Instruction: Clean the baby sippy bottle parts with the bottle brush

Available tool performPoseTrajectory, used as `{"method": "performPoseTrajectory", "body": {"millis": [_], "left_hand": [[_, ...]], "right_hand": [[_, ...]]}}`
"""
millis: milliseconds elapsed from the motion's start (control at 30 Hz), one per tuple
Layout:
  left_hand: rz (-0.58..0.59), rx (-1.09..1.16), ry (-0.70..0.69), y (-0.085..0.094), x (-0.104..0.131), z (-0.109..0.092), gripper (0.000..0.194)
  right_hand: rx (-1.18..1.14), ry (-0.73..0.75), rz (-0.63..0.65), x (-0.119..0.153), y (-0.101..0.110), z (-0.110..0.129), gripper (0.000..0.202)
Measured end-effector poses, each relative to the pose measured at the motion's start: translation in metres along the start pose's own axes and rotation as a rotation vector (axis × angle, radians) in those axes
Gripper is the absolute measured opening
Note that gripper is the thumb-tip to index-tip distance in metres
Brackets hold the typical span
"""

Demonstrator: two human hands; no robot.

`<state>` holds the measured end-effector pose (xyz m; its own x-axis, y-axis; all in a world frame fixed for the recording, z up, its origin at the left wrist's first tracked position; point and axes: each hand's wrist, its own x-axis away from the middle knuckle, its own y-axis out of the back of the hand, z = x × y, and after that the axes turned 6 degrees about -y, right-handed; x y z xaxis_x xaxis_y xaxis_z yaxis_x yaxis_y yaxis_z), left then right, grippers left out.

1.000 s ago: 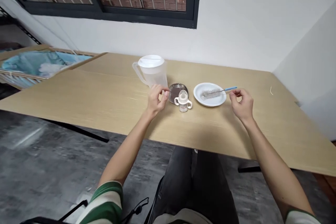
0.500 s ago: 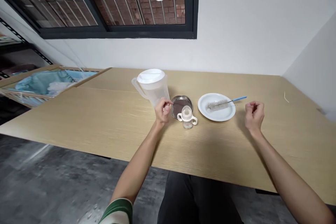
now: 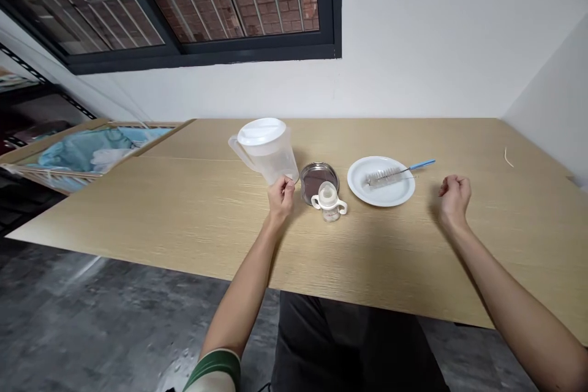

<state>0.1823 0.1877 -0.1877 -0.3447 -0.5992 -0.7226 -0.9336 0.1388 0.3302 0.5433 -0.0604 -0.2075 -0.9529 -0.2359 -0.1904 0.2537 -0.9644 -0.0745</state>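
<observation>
At the tabletop (image 3: 193, 220), your left hand (image 3: 280, 197) is clenched beside the jug (image 3: 271, 153), your right hand (image 3: 454, 197) clenched near the brush (image 3: 386, 177) resting on the plate (image 3: 384, 199).

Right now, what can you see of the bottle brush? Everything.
The bottle brush has a slim blue handle, a thin metallic-looking stem and a roughly cylindrical head of pale bristles. It lies slantwise on the white plate, head inside, handle jutting past the right rim. The right hand, nearest, is clear of it. Individual bristles are too small to judge.
</observation>
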Motion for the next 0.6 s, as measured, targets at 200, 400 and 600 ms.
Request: {"method": "performPoseTrajectory", "body": {"millis": [200, 400, 600], "left_hand": [[0.076, -0.021, 0.011, 0.0010, -0.0020, -0.0007, 0.040], [0.187, -0.038, -0.028, 0.0032, -0.0044, 0.0002, 0.042], [0.165, -0.015, -0.020, 0.0056, -0.0046, 0.0028, 0.044]], "right_hand": [[-0.085, -0.063, -0.069, -0.0005, -0.0024, 0.0024, 0.018], [-0.106, -0.074, -0.052, -0.0033, -0.0022, 0.0007, 0.024], [-0.180, -0.196, -0.036, -0.0040, -0.0018, -0.0007, 0.024]]}}
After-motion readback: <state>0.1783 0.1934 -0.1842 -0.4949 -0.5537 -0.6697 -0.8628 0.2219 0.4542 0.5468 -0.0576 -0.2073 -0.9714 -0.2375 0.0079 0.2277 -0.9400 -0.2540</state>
